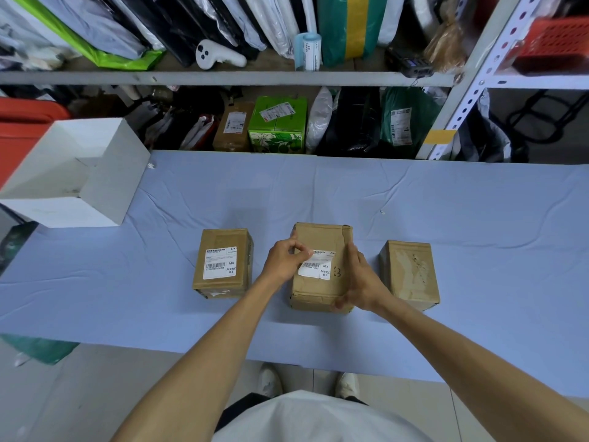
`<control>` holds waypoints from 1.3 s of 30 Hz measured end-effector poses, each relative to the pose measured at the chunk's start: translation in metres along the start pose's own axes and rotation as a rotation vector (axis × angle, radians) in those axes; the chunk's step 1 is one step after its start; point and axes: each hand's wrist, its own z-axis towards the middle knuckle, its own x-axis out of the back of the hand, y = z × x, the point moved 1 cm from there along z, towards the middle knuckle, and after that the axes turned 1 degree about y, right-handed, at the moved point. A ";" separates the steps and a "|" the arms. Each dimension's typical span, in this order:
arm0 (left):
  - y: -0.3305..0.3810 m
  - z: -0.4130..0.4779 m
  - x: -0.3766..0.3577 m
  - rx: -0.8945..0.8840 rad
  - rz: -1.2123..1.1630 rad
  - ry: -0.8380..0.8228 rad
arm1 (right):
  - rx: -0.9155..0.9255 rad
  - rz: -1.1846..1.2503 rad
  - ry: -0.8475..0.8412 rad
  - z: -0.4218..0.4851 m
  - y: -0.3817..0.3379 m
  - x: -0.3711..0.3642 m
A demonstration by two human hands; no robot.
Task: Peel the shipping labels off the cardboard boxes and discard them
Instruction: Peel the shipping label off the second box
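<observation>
Three cardboard boxes sit in a row on the worktop (446,218), which is covered in a blue cloth, near our edge. We're on the middle box (314,290).

Left hand (285,261): clenched in a pinch, thumb and fingertips on the upper left corner of the middle label (318,269). The rest of that label lies flat on the box top, barcode and "MX / MXRC 03" readable.

Right hand (361,282): grasping the right side of the middle box, fingers up along the right edge, thumb at the near right corner.

Left box (223,240): just beside the middle one, not touching, with its label (220,264) stuck flat on top.

Right box (409,272): apart from our right hand, its top showing cardboard with a pale torn patch.

The white open box (76,173) sits on the far left corner of the worktop, well apart from the row. A shelf (223,78) of parcels stands behind the worktop.
</observation>
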 end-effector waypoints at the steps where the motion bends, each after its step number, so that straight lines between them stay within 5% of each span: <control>1: 0.000 0.000 0.000 -0.002 0.000 -0.001 | -0.002 -0.004 -0.001 0.000 0.000 0.000; 39: -0.001 0.003 0.000 0.013 -0.037 -0.009 | -0.022 -0.033 -0.010 0.003 0.002 -0.002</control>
